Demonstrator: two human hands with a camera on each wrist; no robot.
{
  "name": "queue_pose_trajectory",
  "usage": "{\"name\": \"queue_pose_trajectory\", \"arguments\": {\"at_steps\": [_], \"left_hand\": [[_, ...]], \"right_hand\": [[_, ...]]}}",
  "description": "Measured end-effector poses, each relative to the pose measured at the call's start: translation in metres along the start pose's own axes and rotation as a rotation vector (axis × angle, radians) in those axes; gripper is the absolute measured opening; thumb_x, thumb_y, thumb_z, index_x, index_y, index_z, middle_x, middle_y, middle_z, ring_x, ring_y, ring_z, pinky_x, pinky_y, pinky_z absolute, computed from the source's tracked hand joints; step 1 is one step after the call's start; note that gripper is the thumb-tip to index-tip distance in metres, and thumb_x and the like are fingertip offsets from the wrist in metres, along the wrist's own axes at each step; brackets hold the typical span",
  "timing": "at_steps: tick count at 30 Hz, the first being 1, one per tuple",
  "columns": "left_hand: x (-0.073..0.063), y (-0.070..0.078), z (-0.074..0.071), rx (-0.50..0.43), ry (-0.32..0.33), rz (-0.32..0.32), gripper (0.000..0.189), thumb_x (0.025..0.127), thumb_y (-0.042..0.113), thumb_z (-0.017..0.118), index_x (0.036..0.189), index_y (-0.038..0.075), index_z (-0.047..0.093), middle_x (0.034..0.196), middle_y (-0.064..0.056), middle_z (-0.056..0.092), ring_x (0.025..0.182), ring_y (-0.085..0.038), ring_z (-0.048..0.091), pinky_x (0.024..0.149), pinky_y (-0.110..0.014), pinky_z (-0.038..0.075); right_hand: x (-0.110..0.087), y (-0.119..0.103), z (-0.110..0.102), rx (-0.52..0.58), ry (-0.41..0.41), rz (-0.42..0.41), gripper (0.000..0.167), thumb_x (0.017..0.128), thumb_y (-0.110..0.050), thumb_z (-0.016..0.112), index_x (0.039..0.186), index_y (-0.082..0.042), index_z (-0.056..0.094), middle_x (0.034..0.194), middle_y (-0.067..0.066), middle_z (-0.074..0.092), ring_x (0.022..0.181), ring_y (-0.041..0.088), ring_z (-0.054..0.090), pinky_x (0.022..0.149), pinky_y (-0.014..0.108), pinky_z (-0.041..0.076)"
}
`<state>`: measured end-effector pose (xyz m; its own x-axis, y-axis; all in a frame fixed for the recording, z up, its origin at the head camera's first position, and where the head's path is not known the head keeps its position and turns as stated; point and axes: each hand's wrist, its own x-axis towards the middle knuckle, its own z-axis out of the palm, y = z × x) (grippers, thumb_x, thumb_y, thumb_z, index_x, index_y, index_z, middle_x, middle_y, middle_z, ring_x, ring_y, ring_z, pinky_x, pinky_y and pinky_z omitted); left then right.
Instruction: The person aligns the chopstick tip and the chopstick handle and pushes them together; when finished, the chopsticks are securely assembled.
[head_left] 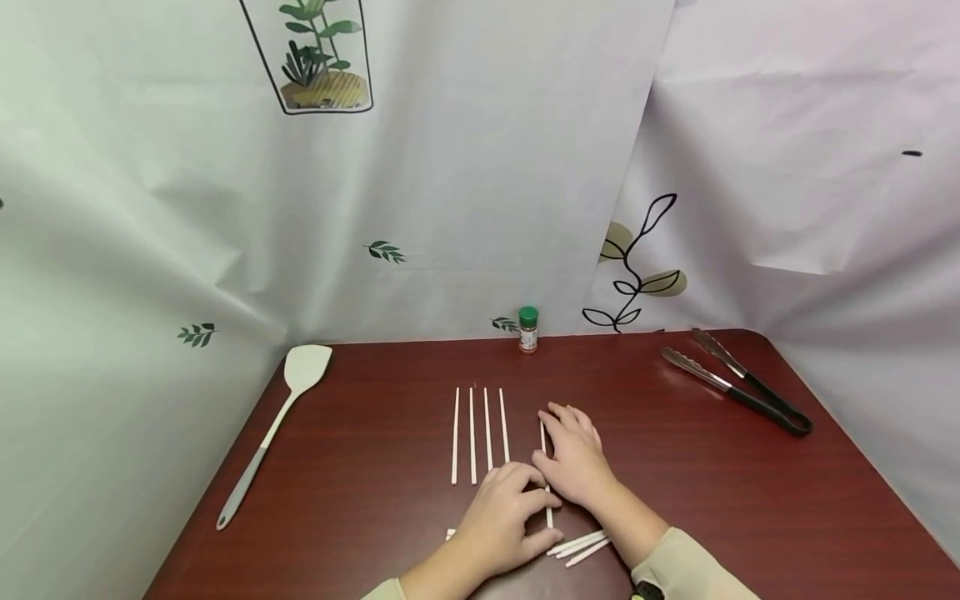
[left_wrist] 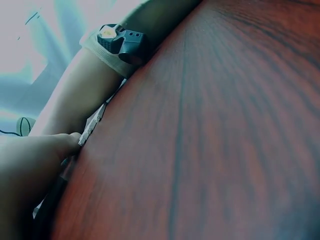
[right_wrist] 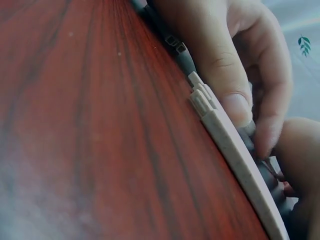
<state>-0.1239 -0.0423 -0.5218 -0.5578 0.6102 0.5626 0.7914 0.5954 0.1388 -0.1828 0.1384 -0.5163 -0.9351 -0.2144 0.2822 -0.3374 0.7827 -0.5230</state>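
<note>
Several white chopsticks lie side by side in a row on the table, the right ones partly behind my left hand. To their right is one more chopstick, nearly parallel to them. My right hand bends over its far part, thumb and fingertips at the stick. Lower down, the left hand's curled fingers and thumb hold its near part. Loose chopsticks lie slanted in a small bunch by my right forearm. In the right wrist view, the right thumb is close beside chopsticks seen end-on.
A white spatula with a grey handle lies at the left. Metal tongs with black handles are at the far right. A green-capped spice bottle stands at the table's back edge, against the patterned curtain.
</note>
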Motion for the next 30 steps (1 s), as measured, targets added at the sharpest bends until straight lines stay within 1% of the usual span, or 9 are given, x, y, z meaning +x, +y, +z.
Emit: {"name": "queue_pose_trajectory", "arguments": {"at_steps": [4, 8, 13, 16, 20, 25, 30], "left_hand": [[-0.001, 0.0005, -0.0007, 0.012, -0.02, -0.028, 0.033, 0.078, 0.048, 0.09, 0.102, 0.028, 0.081, 0.112, 0.01, 0.064, 0.114, -0.013, 0.058, 0.095, -0.04, 0.047], [-0.0019, 0.0, -0.0012, 0.033, -0.025, -0.052, 0.036, 0.077, 0.047, 0.088, 0.105, 0.027, 0.081, 0.116, 0.012, 0.066, 0.122, -0.017, 0.057, 0.095, -0.043, 0.043], [-0.0034, -0.0002, -0.0017, 0.041, -0.035, -0.076, 0.037, 0.075, 0.041, 0.086, 0.108, 0.025, 0.081, 0.119, 0.011, 0.067, 0.124, -0.02, 0.056, 0.097, -0.047, 0.042], [-0.0041, 0.0003, -0.0017, 0.062, -0.049, -0.102, 0.036, 0.078, 0.039, 0.085, 0.11, 0.025, 0.082, 0.12, 0.011, 0.067, 0.125, -0.02, 0.056, 0.097, -0.048, 0.043], [-0.0038, 0.0006, -0.0016, 0.092, -0.06, -0.13, 0.035, 0.082, 0.04, 0.084, 0.113, 0.025, 0.081, 0.121, 0.011, 0.069, 0.125, -0.019, 0.056, 0.098, -0.048, 0.043], [-0.002, -0.0003, -0.0018, 0.108, -0.034, -0.149, 0.031, 0.086, 0.04, 0.084, 0.113, 0.024, 0.081, 0.119, 0.011, 0.071, 0.121, -0.017, 0.058, 0.097, -0.046, 0.043], [-0.0015, -0.0021, -0.0017, 0.115, 0.022, -0.14, 0.027, 0.084, 0.037, 0.087, 0.108, 0.024, 0.082, 0.111, 0.012, 0.074, 0.119, -0.02, 0.062, 0.095, -0.044, 0.043]], "right_hand": [[-0.0019, -0.0001, -0.0009, -0.036, -0.027, -0.009, 0.065, 0.09, -0.028, 0.074, 0.147, -0.001, 0.062, 0.156, 0.02, 0.052, 0.147, 0.048, 0.039, 0.116, 0.069, 0.03], [-0.0018, 0.001, -0.0007, -0.053, -0.046, -0.006, 0.064, 0.093, -0.03, 0.073, 0.149, -0.003, 0.061, 0.158, 0.02, 0.05, 0.148, 0.047, 0.038, 0.117, 0.068, 0.03], [-0.0023, 0.0011, -0.0009, -0.07, -0.069, -0.005, 0.062, 0.094, -0.031, 0.071, 0.151, -0.007, 0.061, 0.16, 0.019, 0.048, 0.149, 0.046, 0.037, 0.118, 0.067, 0.028], [-0.0032, 0.0002, -0.0018, -0.072, -0.075, -0.01, 0.061, 0.095, -0.032, 0.07, 0.151, -0.01, 0.062, 0.161, 0.019, 0.047, 0.149, 0.047, 0.036, 0.118, 0.068, 0.028], [-0.0039, -0.0002, -0.0029, -0.067, -0.074, -0.016, 0.058, 0.097, -0.034, 0.071, 0.151, -0.014, 0.063, 0.161, 0.02, 0.047, 0.149, 0.048, 0.036, 0.118, 0.069, 0.028], [-0.0043, -0.0001, -0.0035, -0.058, -0.068, -0.022, 0.054, 0.097, -0.036, 0.072, 0.147, -0.017, 0.067, 0.161, 0.021, 0.047, 0.149, 0.048, 0.036, 0.118, 0.069, 0.028], [-0.0046, -0.0002, -0.0033, -0.067, -0.066, -0.029, 0.053, 0.096, -0.037, 0.073, 0.145, -0.018, 0.068, 0.161, 0.02, 0.047, 0.149, 0.048, 0.036, 0.118, 0.069, 0.028]]}}
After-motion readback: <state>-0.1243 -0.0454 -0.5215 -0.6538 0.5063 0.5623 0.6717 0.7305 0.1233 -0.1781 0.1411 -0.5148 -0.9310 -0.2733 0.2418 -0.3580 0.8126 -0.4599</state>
